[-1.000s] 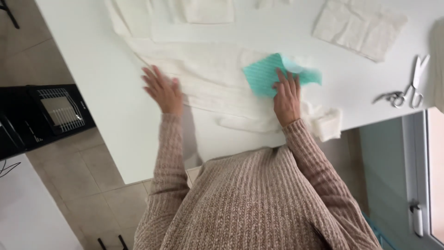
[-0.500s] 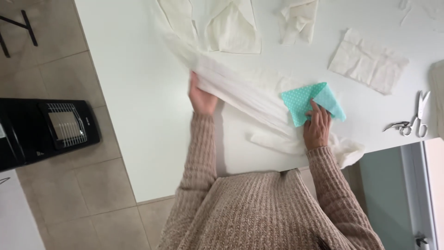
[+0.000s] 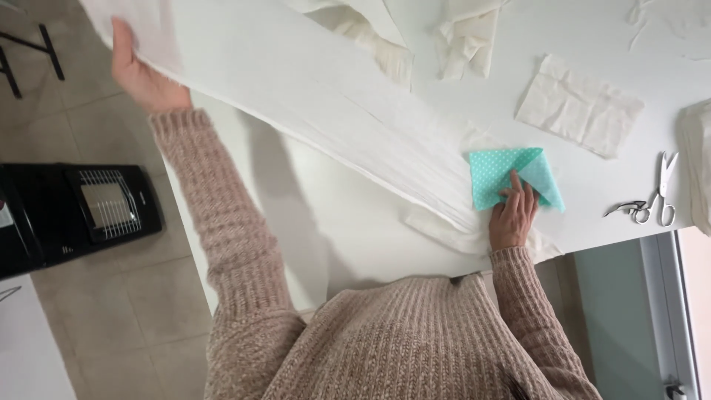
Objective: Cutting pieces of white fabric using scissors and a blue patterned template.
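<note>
The left hand point(image 3: 144, 74), which was low on the bench point(image 3: 326, 222) a moment ago, is now lifting the long white cloth point(image 3: 311, 96) toward ten o'clock, fingers clenched on its edge. The right hand point(image 3: 511, 215) is still pressing flat, fingers released, on the folded teal dotted cloth point(image 3: 495, 172) at three o'clock; scissors point(image 3: 652, 200) are lying beyond.

A white worktop point(image 3: 326, 222) fills the view from the centre out to 1 o'clock, evenly lit. Beige floor tiles point(image 3: 141, 296) lie at 8 o'clock, with a black heater point(image 3: 81, 211) with a wire grille at 9 o'clock. A pale green panel point(image 3: 615, 311) with a white frame stands at 4 o'clock.
</note>
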